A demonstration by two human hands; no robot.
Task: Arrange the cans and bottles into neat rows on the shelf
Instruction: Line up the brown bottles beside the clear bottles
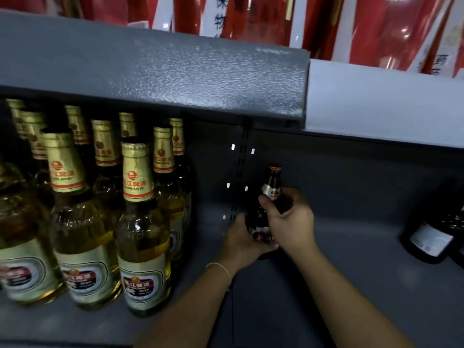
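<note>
A small dark brown bottle (273, 182) with a red cap stands upright near the back of the grey shelf (351, 259), just right of the slotted upright. My left hand (241, 237) wraps its lower body from the left. My right hand (288, 217) grips its shoulder and label from the right. To the left stand several tall clear bottles of yellow beer (140, 222) with gold foil necks, set in rows running to the back. The small bottle's base is hidden behind my hands.
A dark bottle with a white label (431, 237) stands at the right edge of the shelf. The grey shelf above (175, 71) overhangs closely, with red packages (276, 18) on it. Bare shelf floor lies between my arms and the dark bottle.
</note>
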